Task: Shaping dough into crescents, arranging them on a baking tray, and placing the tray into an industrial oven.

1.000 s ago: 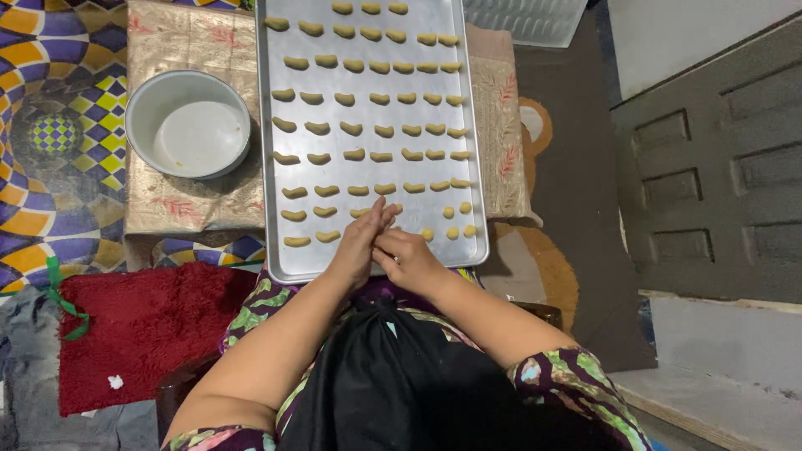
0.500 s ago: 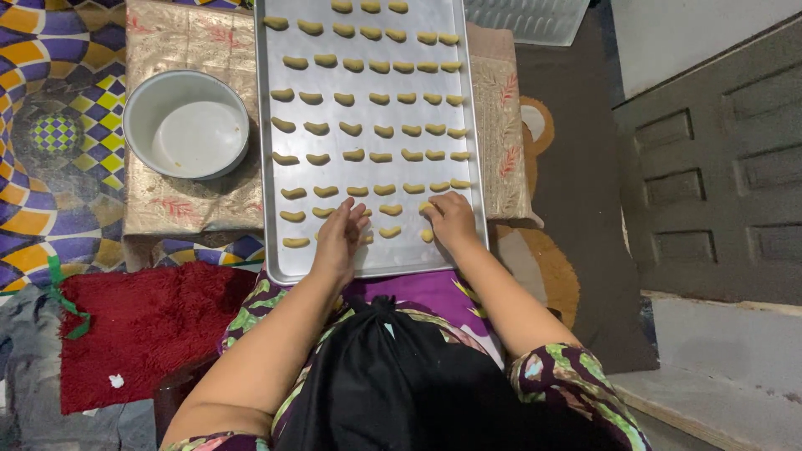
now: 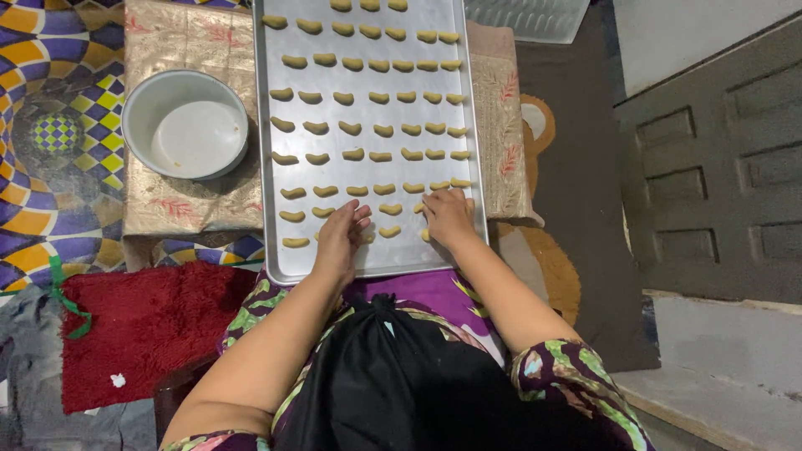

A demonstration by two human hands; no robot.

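A large metal baking tray [image 3: 284, 259] lies in front of me with several rows of small crescent-shaped dough pieces [image 3: 351, 128]. My left hand [image 3: 340, 236] rests flat on the tray's near part, fingers apart, touching pieces in the two nearest rows. My right hand [image 3: 448, 217] lies on the near right of the tray, fingers curled over pieces at the end of a row; whether it grips one is hidden.
An empty white bowl [image 3: 185, 125] stands left of the tray on a beige patterned cloth [image 3: 167, 213]. A red mat [image 3: 134, 330] lies near left. A black bag [image 3: 393, 384] sits in my lap. Dark panelled door at right [image 3: 710, 184].
My hands, together at the tray's near edge a second ago, have moved apart. The right went to the right side of the tray; the left stayed near the middle.
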